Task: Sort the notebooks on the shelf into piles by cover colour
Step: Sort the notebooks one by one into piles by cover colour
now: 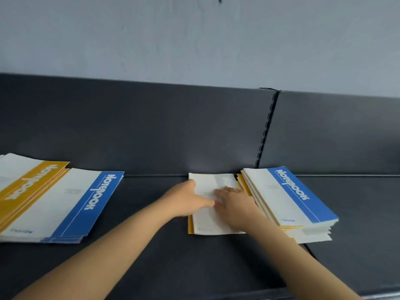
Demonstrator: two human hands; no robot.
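Observation:
A yellow-edged notebook (207,224) lies flat in the middle of the dark shelf (138,191), and both hands are on it. My left hand (188,199) lies across its left half, thumb at the far left edge and fingers stretched over the cover. On its right half my right hand (234,205) rests flat, fingers pointing away. Right beside it stands a mixed stack (287,198) with a blue cover on top and yellow covers lower down. At the left a blue pile (71,202) lies flat, with a yellow pile (28,185) overlapping its left side.
A dark back panel (151,126) rises behind the shelf, with a slotted upright (265,131) just behind the mixed stack. Bare shelf surface stretches between the blue pile and the middle notebook. The shelf's front edge (324,296) runs along the bottom right.

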